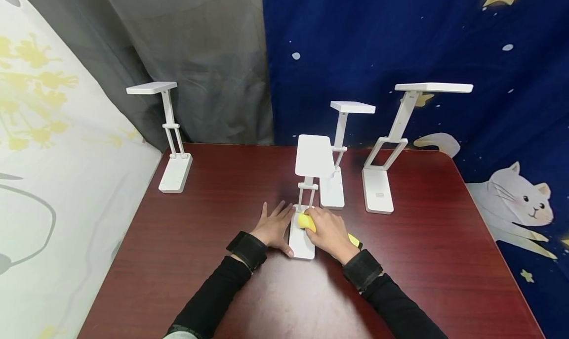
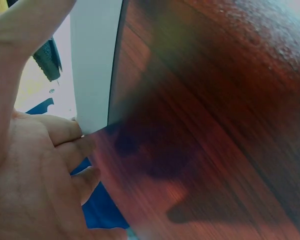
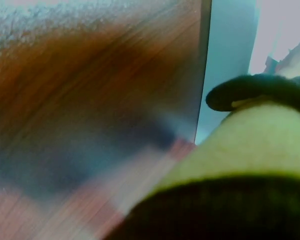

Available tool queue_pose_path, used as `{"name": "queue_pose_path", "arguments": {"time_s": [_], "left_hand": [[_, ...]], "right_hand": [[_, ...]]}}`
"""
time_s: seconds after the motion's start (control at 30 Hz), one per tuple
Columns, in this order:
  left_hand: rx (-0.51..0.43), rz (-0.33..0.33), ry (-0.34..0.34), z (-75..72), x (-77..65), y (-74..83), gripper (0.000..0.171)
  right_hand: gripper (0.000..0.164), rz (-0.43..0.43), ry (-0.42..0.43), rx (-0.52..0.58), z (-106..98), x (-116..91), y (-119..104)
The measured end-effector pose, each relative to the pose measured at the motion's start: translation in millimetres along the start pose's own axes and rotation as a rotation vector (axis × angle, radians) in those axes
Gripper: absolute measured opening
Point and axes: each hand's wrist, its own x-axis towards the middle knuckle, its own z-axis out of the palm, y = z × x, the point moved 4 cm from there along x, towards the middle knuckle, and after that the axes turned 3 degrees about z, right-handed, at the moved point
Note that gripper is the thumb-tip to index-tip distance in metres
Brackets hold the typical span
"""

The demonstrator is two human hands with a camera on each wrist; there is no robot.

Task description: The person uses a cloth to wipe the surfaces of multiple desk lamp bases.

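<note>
A white desk lamp [image 1: 313, 156] stands near the middle of the table, its flat head tilted toward me. My left hand [image 1: 272, 229] lies along the left side of its base [image 1: 302, 242], fingers spread and fairly straight, thumb by the front corner. In the left wrist view, fingertips [image 2: 82, 147] touch the base's edge. My right hand [image 1: 329, 233] grips a folded yellow cloth [image 1: 306, 222] with a dark side, against the top of the base. The dark side of the cloth [image 3: 240, 92] lies on the white base [image 3: 225, 50] in the right wrist view.
More white lamps stand toward the back: one at left [image 1: 175, 173], one just behind the middle lamp [image 1: 332, 190], and a taller one at right [image 1: 378, 190]. All are on a dark red wooden table [image 1: 213, 181]. Grey [image 1: 200, 42] and blue curtains [image 1: 355, 32] hang behind.
</note>
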Motion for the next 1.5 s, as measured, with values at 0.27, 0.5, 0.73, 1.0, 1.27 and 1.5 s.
{"name": "queue_pose_path", "arguments": {"time_s": [0.27, 0.5, 0.73, 1.0, 1.27, 1.5], "left_hand": [[0.026, -0.013, -0.011, -1.9, -0.1, 2.6, 0.13], [0.03, -0.015, -0.002, 1.2, 0.0, 2.8, 0.13], [0.017, -0.009, 0.01, 5.6, -2.5, 6.0, 0.13], [0.034, -0.01, 0.008, 5.4, -3.2, 9.3, 0.13], [0.032, -0.009, 0.005, 7.8, -3.4, 9.1, 0.13], [0.037, -0.012, 0.002, 6.1, -3.3, 8.3, 0.13]], "right_hand": [[0.035, -0.019, 0.018, 0.002, -1, -8, -2], [0.034, -0.03, 0.02, 0.003, 0, -12, -3], [0.035, -0.045, 0.028, -0.017, -1, -19, -3], [0.036, -0.07, 0.058, -0.033, -2, -26, -4], [0.036, -0.071, 0.056, -0.032, -1, -35, -6], [0.037, -0.086, 0.063, -0.024, -1, -43, -8]]}}
